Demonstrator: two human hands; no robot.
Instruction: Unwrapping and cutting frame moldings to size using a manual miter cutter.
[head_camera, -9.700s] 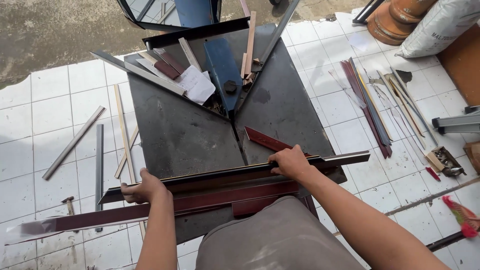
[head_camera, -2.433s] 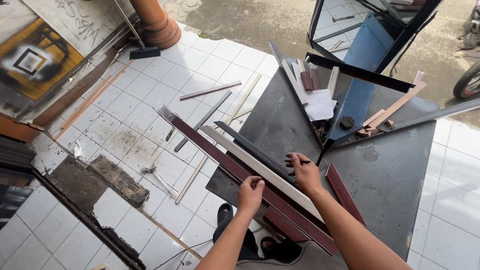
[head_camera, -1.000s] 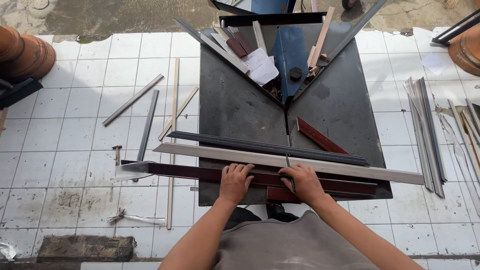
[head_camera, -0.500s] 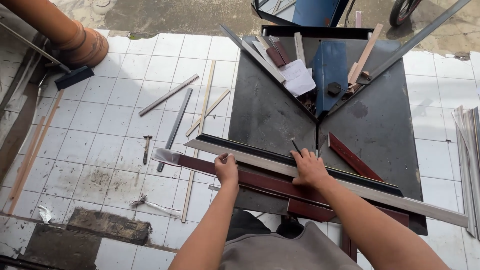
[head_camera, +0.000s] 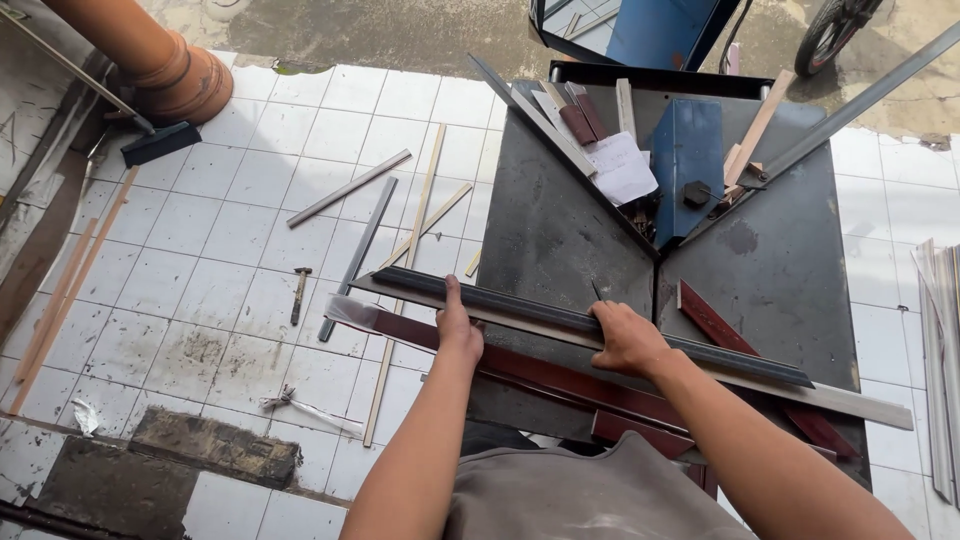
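Left hand (head_camera: 458, 333) and right hand (head_camera: 625, 338) pressing fingers down on dark moulding strip (head_camera: 600, 325), steadying it across worktop (head_camera: 560, 230) near edge.

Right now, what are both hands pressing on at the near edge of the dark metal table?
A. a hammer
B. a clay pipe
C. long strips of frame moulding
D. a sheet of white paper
C: the left hand and the right hand both rest on the long moulding strips laid across the dark metal table; the hammer lies apart on the tiled floor.
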